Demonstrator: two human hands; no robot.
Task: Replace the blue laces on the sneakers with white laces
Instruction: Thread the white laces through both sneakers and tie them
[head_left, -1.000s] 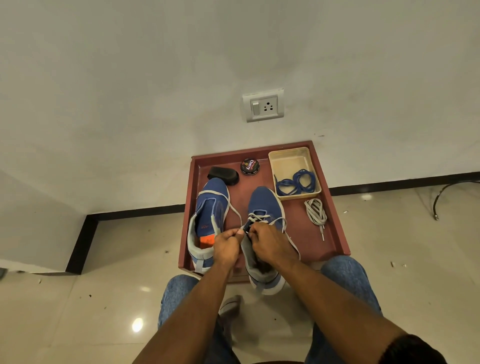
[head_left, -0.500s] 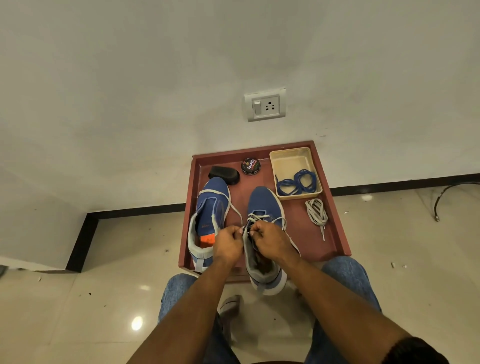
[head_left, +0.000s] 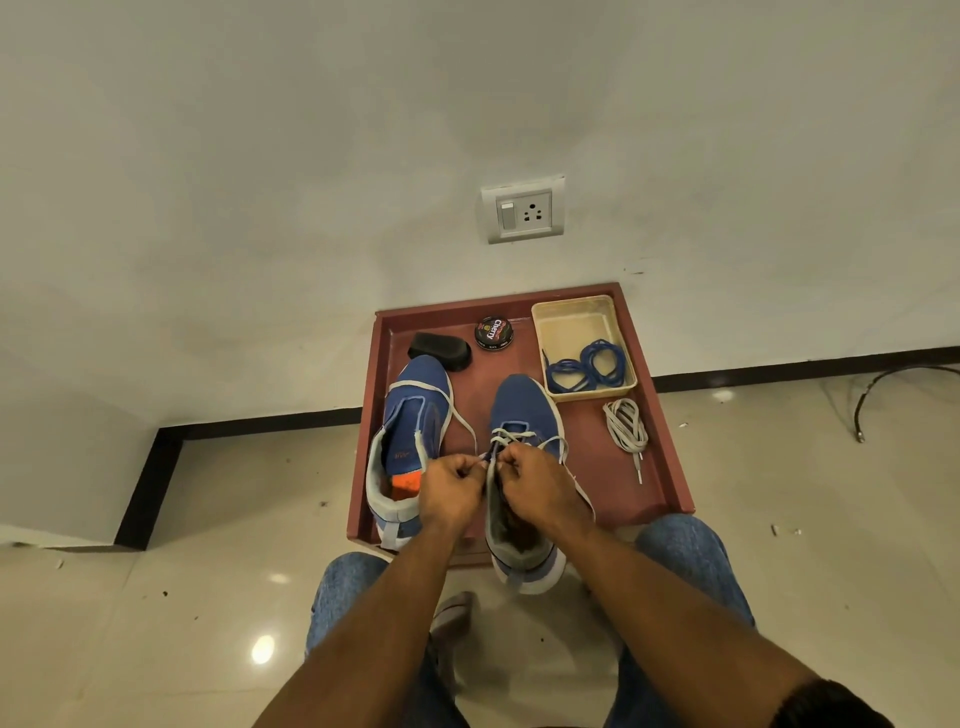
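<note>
Two blue sneakers stand on a red-brown tray. The left sneaker has no lace across its eyelets. The right sneaker carries a white lace crossed through its front eyelets. My left hand and my right hand meet over the right sneaker's tongue, each pinching a part of that white lace. Blue laces lie coiled in a beige box at the tray's back right. A second white lace lies bundled on the tray beside the right sneaker.
A black brush and a round polish tin sit at the tray's back. The tray stands against a white wall with a socket. My knees in jeans flank the tray's near edge. A dark cable lies on the tiles, right.
Both hands have shifted slightly forward along the right sneaker and drawn close together at the lace; the sneaker's heel sits a little lower over the tray's near edge.
</note>
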